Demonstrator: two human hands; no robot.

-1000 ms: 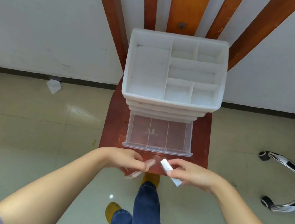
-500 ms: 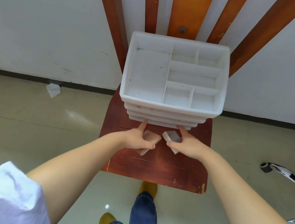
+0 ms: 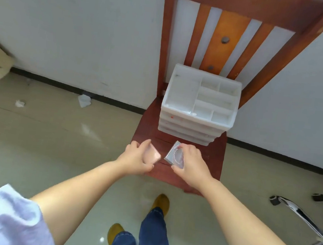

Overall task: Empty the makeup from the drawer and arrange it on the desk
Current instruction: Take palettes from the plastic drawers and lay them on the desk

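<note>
Hiding compacts' (image 3: 174, 157) edges, both hands (image 3: 189, 161).

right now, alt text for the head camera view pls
Seen from above, a person's left hand holds a pink compact and the right hand a clear case over a wooden chair carrying a white drawer organizer, drawers closed.

Crumpled tissue (image 3: 84, 100) lies on my tiled floor (image 3: 40, 136) by the wall; an office chair's chrome base (image 3: 316, 223) stands at right.
</note>
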